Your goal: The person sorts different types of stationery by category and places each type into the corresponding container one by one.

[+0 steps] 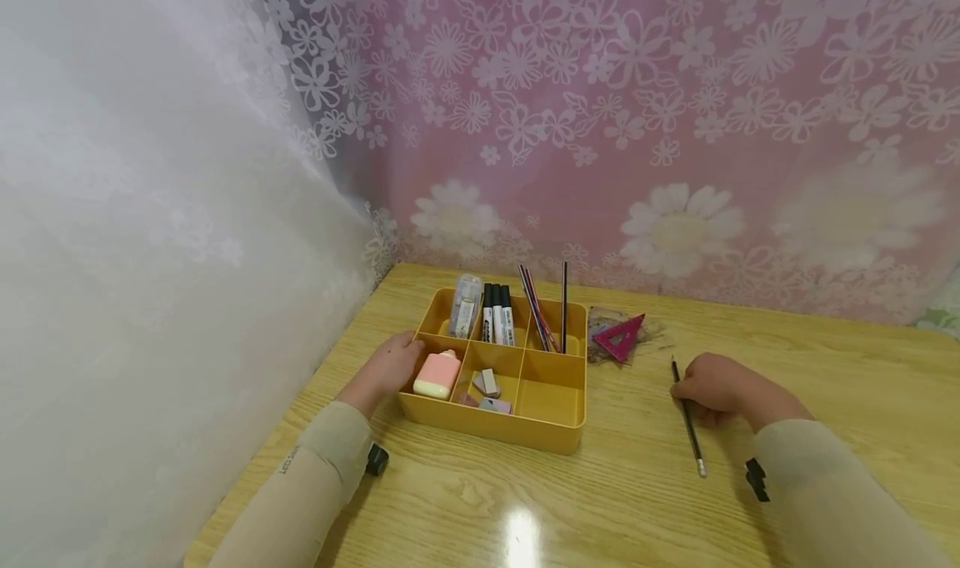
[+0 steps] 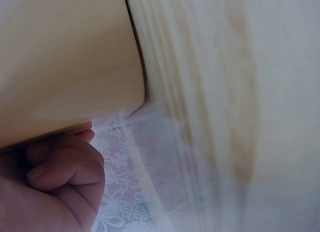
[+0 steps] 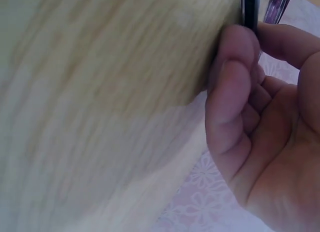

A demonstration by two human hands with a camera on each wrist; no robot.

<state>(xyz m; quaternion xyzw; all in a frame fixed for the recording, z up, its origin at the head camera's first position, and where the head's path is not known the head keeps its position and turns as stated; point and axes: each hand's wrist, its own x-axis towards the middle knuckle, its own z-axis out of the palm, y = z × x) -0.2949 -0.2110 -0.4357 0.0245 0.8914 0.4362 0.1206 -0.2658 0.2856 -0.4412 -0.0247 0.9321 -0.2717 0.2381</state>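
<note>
A yellow divided organizer box (image 1: 487, 424) sits on the wooden table. My left hand (image 1: 393, 364) holds its left side; in the left wrist view the curled fingers (image 2: 75, 167) lie against the box wall. To the right of the box, my right hand (image 1: 714, 384) pinches a dark pencil (image 1: 688, 426) between thumb and fingers, its white end toward me. Inside the box are a pink and cream bottle (image 1: 437, 374), several erasers (image 1: 489, 382), black-capped markers (image 1: 497, 314), a clear case (image 1: 465, 305) and upright pencils (image 1: 564, 305). The front right compartment holds nothing.
Beside the box's back right corner lies a magenta triangle ruler (image 1: 618, 337) on a clear patterned item (image 1: 602, 318). A white sheet (image 1: 187, 259) borders the table on the left. At the back hangs a pink floral curtain (image 1: 555, 168).
</note>
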